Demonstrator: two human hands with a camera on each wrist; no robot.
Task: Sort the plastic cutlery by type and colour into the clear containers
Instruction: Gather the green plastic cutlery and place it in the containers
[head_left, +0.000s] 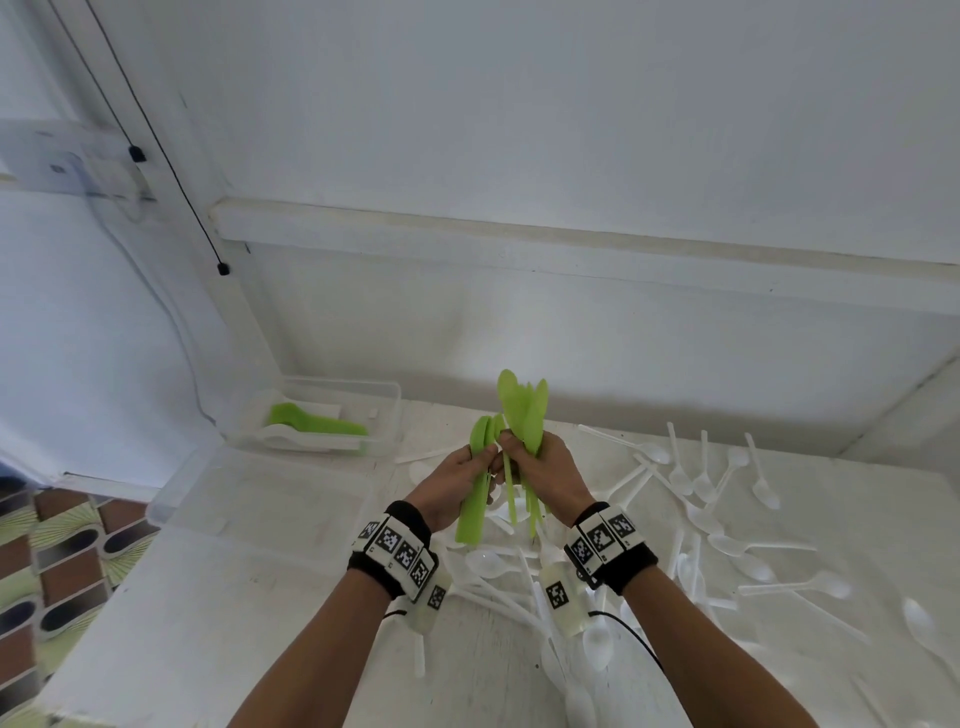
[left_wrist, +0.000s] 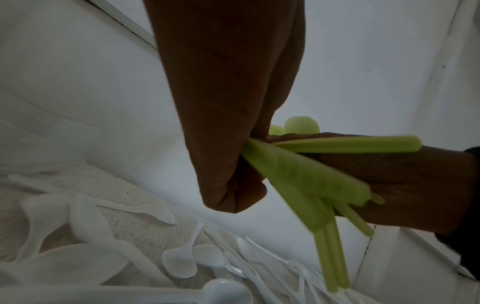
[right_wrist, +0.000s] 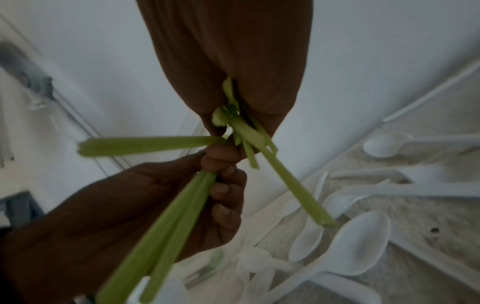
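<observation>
our left hand (head_left: 457, 486) grips a bunch of green cutlery (head_left: 474, 499), fingers curled round the handles. our right hand (head_left: 545, 475) grips a second green bunch (head_left: 522, 410), spoon bowls pointing up, and the two hands touch above the table (head_left: 218, 613). white spoons (head_left: 727, 519) lie scattered beneath and to the right. at far left a clear container (head_left: 387, 410) holds green spoons (head_left: 306, 421).
</observation>
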